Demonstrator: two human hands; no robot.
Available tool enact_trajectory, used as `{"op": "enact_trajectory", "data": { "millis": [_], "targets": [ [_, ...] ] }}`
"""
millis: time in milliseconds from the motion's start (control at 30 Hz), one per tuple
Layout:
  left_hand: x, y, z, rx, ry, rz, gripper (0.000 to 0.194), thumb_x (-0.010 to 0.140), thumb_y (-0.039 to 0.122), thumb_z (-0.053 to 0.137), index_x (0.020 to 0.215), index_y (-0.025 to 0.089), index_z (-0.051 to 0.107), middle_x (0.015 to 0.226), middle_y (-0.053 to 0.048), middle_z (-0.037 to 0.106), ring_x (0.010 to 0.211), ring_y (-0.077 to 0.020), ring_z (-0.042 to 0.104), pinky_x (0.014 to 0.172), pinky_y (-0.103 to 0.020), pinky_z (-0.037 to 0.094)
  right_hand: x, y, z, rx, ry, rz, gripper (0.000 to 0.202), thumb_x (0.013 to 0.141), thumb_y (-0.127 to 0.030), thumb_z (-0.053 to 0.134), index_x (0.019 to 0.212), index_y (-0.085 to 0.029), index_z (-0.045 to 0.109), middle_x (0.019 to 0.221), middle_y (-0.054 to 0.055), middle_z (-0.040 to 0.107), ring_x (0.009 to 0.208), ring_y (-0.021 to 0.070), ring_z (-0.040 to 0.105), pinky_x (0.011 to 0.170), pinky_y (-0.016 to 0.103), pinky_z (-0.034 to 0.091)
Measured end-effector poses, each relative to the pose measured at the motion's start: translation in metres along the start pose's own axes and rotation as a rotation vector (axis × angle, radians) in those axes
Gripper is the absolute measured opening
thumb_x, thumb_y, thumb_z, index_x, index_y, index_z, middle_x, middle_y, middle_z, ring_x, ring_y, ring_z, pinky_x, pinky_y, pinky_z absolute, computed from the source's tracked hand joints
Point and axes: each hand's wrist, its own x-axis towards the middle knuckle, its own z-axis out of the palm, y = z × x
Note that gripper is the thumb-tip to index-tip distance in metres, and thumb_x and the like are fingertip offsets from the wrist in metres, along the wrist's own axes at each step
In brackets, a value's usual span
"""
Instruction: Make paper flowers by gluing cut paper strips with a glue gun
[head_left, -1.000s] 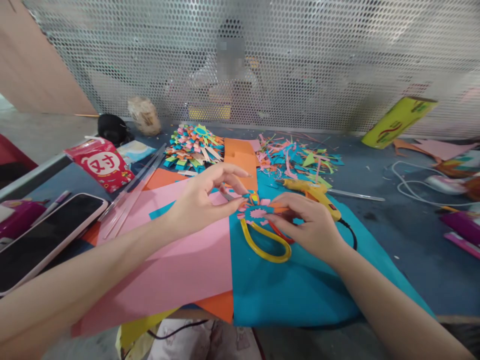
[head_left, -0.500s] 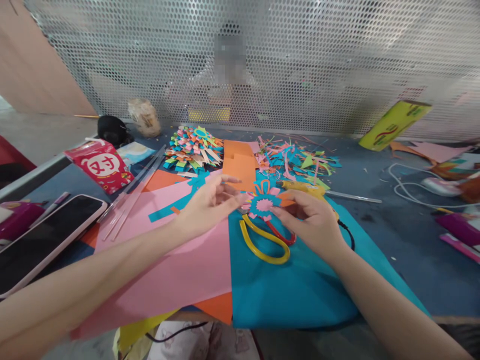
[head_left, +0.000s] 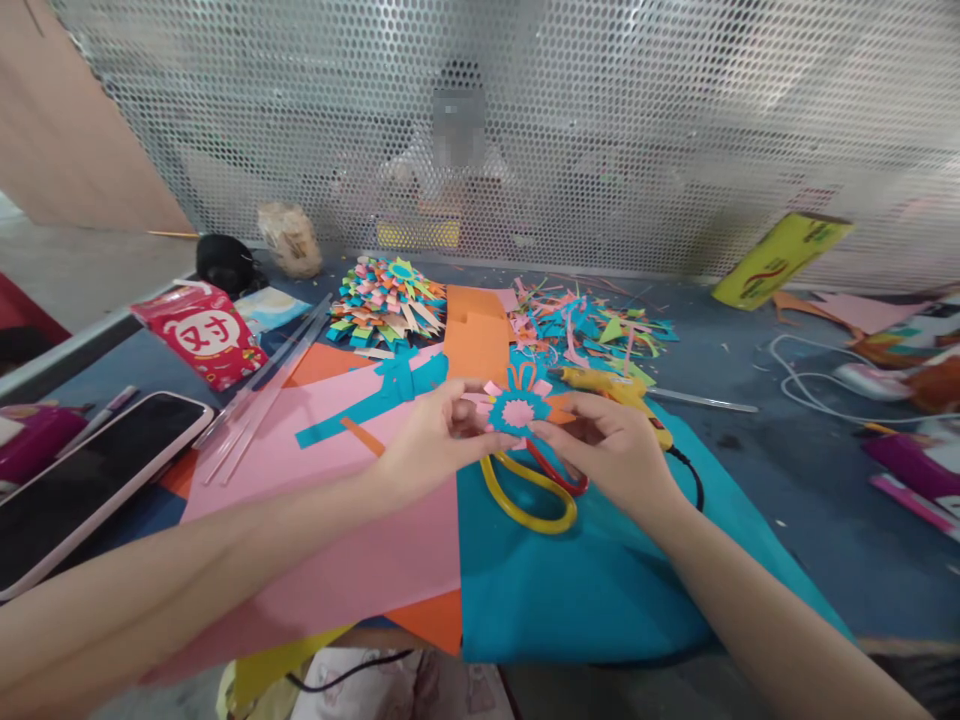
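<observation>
Between my two hands is a paper flower (head_left: pixel 517 412) with a pink centre, a blue fringed ring and looped petals in pink, blue and orange. My left hand (head_left: pixel 442 430) pinches its left edge between thumb and fingers. On the other side, my right hand (head_left: pixel 607 445) grips it near the orange petals. Just under the flower lie scissors with yellow and red handles (head_left: pixel 529 495), their blades hidden. Beneath them is blue paper (head_left: pixel 585 590), and pink paper (head_left: pixel 322 530) spreads to the left. A yellow glue gun (head_left: pixel 615 385) rests behind my right hand.
Behind stand a pile of finished-looking paper flowers (head_left: pixel 386 300) and a heap of paper scraps (head_left: pixel 585 325). To the left are a phone (head_left: pixel 97 480), clear glue sticks (head_left: pixel 262 390) and a red packet (head_left: pixel 202 335). A yellow tube (head_left: pixel 780 260) leans against the perforated metal screen (head_left: pixel 637 130).
My left hand has come down and closed on the flower's left edge; before, its fingers were spread above it. The flower has shifted slightly left, still in my right hand.
</observation>
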Motion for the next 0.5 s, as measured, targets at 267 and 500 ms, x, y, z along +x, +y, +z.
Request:
{"op": "enact_trajectory", "data": {
  "millis": [267,500],
  "targets": [
    [-0.015,0.006,0.004,-0.162,-0.263,-0.117,0.053,0.062,0.02,0.079,0.106,0.02,0.05,0.066,0.002,0.072,0.071,-0.0183,0.071,0.071,-0.031,0.055,0.006,-0.002,-0.007,0.092,0.184,0.136,0.029,0.063,-0.041,0.071,0.067,-0.02,0.052,0.037,-0.008,0.045,0.028,0.0085,0.038,0.031,0.023,0.03],
    [-0.062,0.021,0.025,0.088,-0.855,-0.093,0.017,0.076,0.025,0.066,0.094,0.025,0.066,0.071,0.002,0.071,0.071,-0.0178,0.07,0.063,-0.025,0.054,0.01,0.0,-0.009,0.045,0.202,0.112,0.03,0.067,-0.044,0.069,0.067,-0.019,0.053,0.038,-0.008,0.041,0.03,0.0082,0.039,0.034,0.023,0.029]
  ]
}}
